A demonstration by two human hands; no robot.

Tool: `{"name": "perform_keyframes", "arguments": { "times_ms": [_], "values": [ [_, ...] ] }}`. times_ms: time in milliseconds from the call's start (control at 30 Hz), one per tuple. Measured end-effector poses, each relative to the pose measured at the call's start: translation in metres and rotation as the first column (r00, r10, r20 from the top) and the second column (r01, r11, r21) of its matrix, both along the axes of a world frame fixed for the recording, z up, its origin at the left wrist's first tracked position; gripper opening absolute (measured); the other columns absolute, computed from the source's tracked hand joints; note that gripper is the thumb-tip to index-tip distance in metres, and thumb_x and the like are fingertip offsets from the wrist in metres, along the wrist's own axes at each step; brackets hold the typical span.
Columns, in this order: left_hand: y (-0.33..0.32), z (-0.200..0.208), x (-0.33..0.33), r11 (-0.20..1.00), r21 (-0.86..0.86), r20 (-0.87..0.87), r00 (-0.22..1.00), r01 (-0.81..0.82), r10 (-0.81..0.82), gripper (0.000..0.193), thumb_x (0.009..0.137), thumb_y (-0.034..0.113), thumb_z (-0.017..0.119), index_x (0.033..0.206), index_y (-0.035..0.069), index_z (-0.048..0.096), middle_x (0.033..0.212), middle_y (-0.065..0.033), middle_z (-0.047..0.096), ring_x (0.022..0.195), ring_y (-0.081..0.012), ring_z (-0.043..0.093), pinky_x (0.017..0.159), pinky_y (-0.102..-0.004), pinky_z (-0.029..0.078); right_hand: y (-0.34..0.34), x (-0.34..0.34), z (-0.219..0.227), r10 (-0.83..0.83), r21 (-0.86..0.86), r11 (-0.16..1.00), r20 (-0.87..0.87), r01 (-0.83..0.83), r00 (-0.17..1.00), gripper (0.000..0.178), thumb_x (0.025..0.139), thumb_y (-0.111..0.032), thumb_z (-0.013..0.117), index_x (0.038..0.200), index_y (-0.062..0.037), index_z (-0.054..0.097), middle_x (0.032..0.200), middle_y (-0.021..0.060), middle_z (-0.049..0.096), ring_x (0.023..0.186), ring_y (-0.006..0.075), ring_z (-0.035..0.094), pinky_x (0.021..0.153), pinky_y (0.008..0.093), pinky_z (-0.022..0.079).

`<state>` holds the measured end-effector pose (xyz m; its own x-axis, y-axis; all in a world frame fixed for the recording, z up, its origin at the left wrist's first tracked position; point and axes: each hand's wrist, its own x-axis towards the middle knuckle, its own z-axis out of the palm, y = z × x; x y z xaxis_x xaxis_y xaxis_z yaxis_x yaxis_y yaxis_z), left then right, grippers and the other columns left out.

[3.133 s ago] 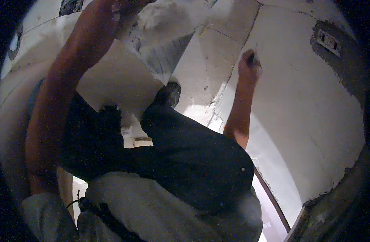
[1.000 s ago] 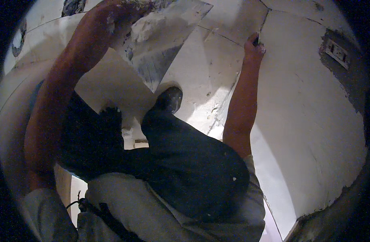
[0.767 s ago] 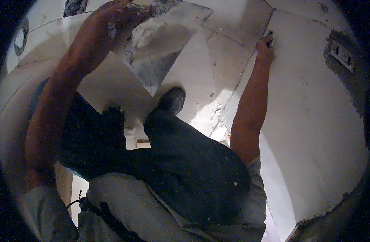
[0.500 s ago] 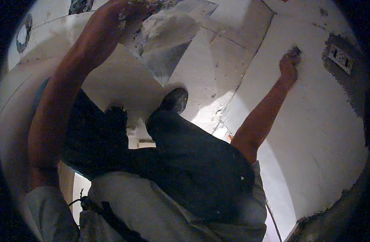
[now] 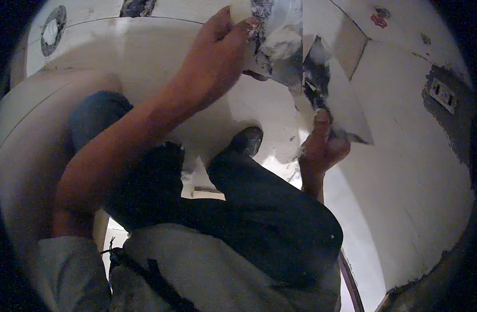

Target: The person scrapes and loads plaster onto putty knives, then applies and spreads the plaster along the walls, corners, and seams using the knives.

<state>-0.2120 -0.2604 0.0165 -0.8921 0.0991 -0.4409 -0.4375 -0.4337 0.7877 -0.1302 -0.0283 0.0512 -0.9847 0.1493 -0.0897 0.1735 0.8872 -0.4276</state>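
My left hand [image 5: 223, 57] grips the edge of a flat metal plate [image 5: 288, 75], its thumb on the upper face. A lump of wet white plaster [image 5: 283, 42] lies on the plate, with grey and dark smears beside it. Closed around the dark handle of a putty knife is my right hand [image 5: 324, 148]. The knife's blade [image 5: 317, 70] is streaked dark and points up, next to the plate's right edge. Whether blade and plate touch, I cannot tell.
A pale plastered wall [image 5: 405, 171] rises on the right, with an outlet box [image 5: 443, 95] set in a grey patch. At the far left is a round wall opening [image 5: 52, 32]. My bent legs [image 5: 269, 208] and a dark shoe [image 5: 249, 140] are below the hands.
My right hand has come away from the right wall, back toward the plate, with the putty knife. The left hand and plate have shifted right and more into view.
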Motion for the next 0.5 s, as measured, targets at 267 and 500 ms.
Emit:
{"name": "perform_keyframes", "arguments": {
  "times_ms": [267, 500],
  "values": [
    [-0.004, 0.009, 0.002, 0.986, -0.151, -0.159, 0.986, -0.074, 0.050, 0.038, 0.094, 0.025, 0.051, 0.113, -0.008, 0.050, 0.111, -0.0170, 0.058, 0.095, -0.0238, 0.062, 0.078, -0.0364, 0.055, -0.048, -0.044, 0.025, 0.468, 0.017, 0.883, -0.064, -0.468, 0.881, 0.058, 0.079, -0.005, 0.054, 0.132, 0.0050, 0.032, 0.128, 0.0243, 0.045, 0.104, 0.0453, 0.055, 0.092, 0.0414, 0.046],
    [-0.007, 0.026, -0.009, 0.954, -0.300, -0.073, 0.997, -0.017, -0.005, 0.037, 0.085, 0.006, 0.059, 0.120, -0.002, 0.052, 0.121, -0.0180, 0.055, 0.106, -0.0277, 0.057, 0.094, -0.0373, 0.045, -0.015, -0.047, -0.027, 0.489, 0.064, 0.860, 0.181, -0.506, 0.853, 0.053, 0.077, -0.005, 0.055, 0.126, 0.0093, 0.039, 0.118, 0.0311, 0.051, 0.106, 0.0434, 0.054, 0.093, 0.0443, 0.045]
  ]
}}
